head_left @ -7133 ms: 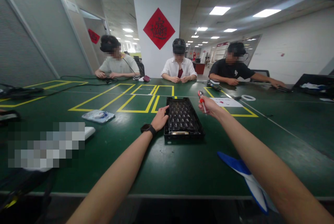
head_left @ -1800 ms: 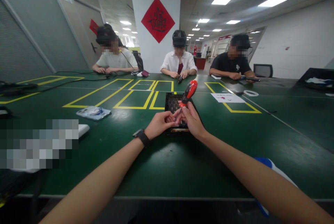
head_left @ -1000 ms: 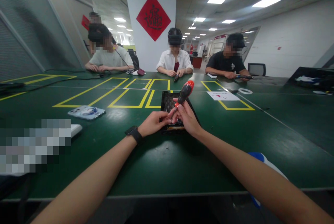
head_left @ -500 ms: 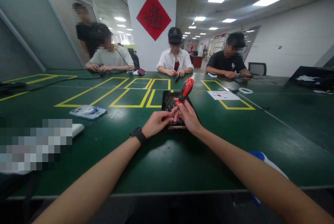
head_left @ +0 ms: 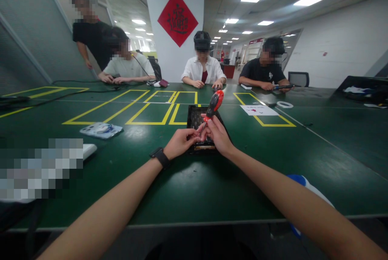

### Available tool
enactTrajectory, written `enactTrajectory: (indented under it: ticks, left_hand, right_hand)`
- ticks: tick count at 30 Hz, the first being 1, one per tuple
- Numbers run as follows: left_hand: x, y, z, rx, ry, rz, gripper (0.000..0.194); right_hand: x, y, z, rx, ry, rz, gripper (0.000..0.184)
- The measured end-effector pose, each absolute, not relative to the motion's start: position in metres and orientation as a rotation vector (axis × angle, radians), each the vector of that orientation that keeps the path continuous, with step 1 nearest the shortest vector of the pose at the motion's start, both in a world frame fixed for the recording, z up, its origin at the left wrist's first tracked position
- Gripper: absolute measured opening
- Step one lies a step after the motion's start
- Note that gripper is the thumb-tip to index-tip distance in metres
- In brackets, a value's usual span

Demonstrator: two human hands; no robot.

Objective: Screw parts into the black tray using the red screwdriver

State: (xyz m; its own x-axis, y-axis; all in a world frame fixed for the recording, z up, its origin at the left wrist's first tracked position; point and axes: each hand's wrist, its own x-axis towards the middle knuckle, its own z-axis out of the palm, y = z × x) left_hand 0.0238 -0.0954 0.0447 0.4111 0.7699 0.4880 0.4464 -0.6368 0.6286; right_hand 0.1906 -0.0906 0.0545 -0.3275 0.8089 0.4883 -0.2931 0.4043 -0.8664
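Note:
My right hand point(head_left: 218, 135) is closed around the shaft end of a red-and-black screwdriver point(head_left: 213, 105), whose handle tilts up and away to the right. My left hand point(head_left: 181, 142), with a black watch on the wrist, pinches at the screwdriver's tip with thumb and fingers; what it pinches is too small to make out. Both hands hover over the near end of a black tray-like device point(head_left: 195, 119) that lies on the green table point(head_left: 182, 187).
A phone in a clear case point(head_left: 101, 130) lies to the left, a white object point(head_left: 88, 150) nearer. A blue-and-white thing point(head_left: 306, 182) sits under my right forearm. Paper point(head_left: 259, 110) and a tape roll point(head_left: 285, 104) lie right. Three seated people work across the table; another stands far left.
Since seven seconds ago my hands came together at the tray's near end and the screwdriver tilted up. In the last second a standing person walked into view at far left.

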Motion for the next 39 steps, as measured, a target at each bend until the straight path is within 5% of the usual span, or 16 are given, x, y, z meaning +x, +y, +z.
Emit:
enactTrajectory:
  ticks: [39]
  left_hand:
    - [0.0204,-0.0947,0.0472,2.140,1.021,1.005,0.029]
  right_hand:
    - [0.1918,-0.0859,0.0536,-0.483,-1.433,1.302,0.033]
